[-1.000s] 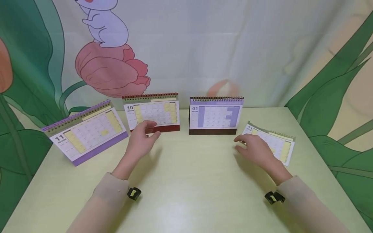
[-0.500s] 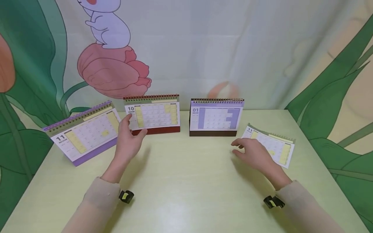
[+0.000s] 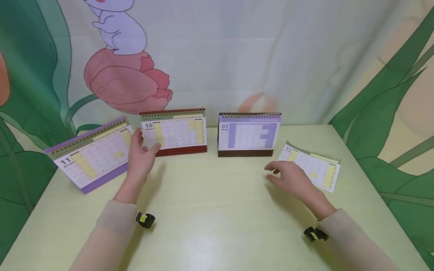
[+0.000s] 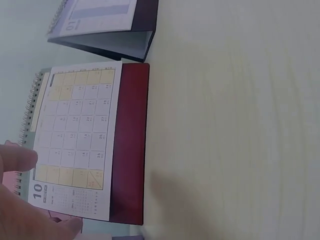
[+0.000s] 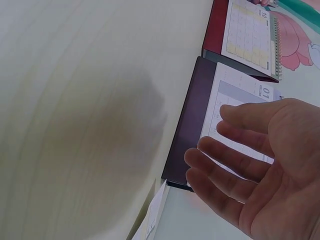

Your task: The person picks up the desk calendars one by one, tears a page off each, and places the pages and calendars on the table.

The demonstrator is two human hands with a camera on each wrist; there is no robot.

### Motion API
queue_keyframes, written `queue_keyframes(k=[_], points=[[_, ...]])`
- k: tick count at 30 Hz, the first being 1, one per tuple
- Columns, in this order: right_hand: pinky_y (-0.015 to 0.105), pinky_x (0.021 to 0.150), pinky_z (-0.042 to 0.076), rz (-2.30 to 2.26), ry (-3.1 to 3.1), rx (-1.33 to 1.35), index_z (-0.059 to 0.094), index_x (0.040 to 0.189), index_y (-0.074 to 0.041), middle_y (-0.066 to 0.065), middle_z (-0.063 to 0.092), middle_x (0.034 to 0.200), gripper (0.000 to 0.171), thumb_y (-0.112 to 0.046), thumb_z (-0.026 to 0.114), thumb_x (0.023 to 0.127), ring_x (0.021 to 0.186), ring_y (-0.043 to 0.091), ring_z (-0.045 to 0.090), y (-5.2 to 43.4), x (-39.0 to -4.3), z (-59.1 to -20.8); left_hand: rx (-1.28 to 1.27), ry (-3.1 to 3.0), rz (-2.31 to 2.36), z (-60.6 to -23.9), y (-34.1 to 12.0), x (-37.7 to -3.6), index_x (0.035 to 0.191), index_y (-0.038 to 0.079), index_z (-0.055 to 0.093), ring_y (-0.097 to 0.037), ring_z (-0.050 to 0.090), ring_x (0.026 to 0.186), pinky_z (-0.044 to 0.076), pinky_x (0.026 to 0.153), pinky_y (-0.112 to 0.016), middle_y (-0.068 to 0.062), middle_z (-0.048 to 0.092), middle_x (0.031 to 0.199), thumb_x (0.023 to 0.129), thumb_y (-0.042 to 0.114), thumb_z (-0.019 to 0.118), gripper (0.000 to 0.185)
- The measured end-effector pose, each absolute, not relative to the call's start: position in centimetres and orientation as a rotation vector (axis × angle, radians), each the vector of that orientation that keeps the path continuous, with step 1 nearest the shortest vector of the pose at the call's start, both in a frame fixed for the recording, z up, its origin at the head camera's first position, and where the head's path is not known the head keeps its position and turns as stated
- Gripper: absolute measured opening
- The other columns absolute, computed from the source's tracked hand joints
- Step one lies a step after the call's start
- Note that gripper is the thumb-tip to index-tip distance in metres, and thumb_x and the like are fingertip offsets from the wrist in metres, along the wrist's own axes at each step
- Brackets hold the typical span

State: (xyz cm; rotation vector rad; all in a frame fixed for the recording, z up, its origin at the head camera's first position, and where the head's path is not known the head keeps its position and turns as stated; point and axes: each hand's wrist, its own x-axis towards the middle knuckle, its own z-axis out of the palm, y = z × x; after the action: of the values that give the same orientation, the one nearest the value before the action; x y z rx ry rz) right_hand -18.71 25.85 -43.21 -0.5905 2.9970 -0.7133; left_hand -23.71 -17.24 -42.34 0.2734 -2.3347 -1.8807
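Observation:
My left hand [image 3: 141,158] is in front of the gap between the purple-based desk calendar [image 3: 98,150] on page 11 and the red-based desk calendar [image 3: 176,131] on page 10. Its fingers are apart and gently bent, near the red-based calendar's left edge; contact cannot be told. In the left wrist view, a finger [image 4: 20,159] overlaps that calendar's page. My right hand [image 3: 293,177] hovers with loosely curved fingers and nothing in it. Partly hidden behind it is a loose page-11 calendar sheet [image 3: 325,169] with a punched top edge.
A dark-based desk calendar [image 3: 249,133] on page 01 stands upright at the back, right of the red-based one. All are on a pale wooden table [image 3: 217,210]. Behind hangs a printed cloth [image 3: 217,56] with a flower and a white animal.
My left hand has moved left, from in front of the red-based calendar to its left edge, and its fingers now point more upward. The right hand has barely shifted. The calendars stay in place.

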Motion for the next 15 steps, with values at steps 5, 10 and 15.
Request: queue_keyframes(k=[5, 10, 15], points=[[0.048, 0.085, 0.055, -0.715, 2.988, -0.574, 0.073, 0.117, -0.002, 0.012, 0.074, 0.112, 0.024, -0.009, 0.074, 0.094, 0.098, 0.029, 0.069, 25.89, -18.54, -43.19, 0.27, -2.332, -1.896, -42.33, -17.25, -24.08, 0.165, 0.009, 0.003, -0.024, 0.015, 0.154, 0.017, 0.123, -0.036, -0.014, 0.013, 0.169, 0.099, 0.007, 0.061, 0.087], [0.048, 0.085, 0.055, -0.706, 2.982, -0.569, 0.073, 0.118, -0.002, 0.012, 0.074, 0.113, 0.024, -0.01, 0.073, 0.094, 0.098, 0.029, 0.069, 25.87, -18.47, -43.07, 0.258, -2.349, -1.876, -42.45, -17.28, -23.99, 0.164, 0.006, 0.006, -0.026, 0.019, 0.153, 0.018, 0.123, -0.039, -0.015, 0.019, 0.167, 0.1, 0.006, 0.061, 0.084], [0.048, 0.085, 0.056, -0.708, 2.977, -0.572, 0.073, 0.117, -0.002, 0.013, 0.074, 0.112, 0.024, -0.01, 0.073, 0.095, 0.098, 0.029, 0.069, 25.83, -18.45, -42.94, 0.199, -2.384, -1.855, -42.64, -17.28, -23.27, 0.164, 0.006, 0.01, -0.029, 0.021, 0.152, 0.021, 0.122, -0.044, -0.015, 0.022, 0.166, 0.1, 0.007, 0.06, 0.081]])
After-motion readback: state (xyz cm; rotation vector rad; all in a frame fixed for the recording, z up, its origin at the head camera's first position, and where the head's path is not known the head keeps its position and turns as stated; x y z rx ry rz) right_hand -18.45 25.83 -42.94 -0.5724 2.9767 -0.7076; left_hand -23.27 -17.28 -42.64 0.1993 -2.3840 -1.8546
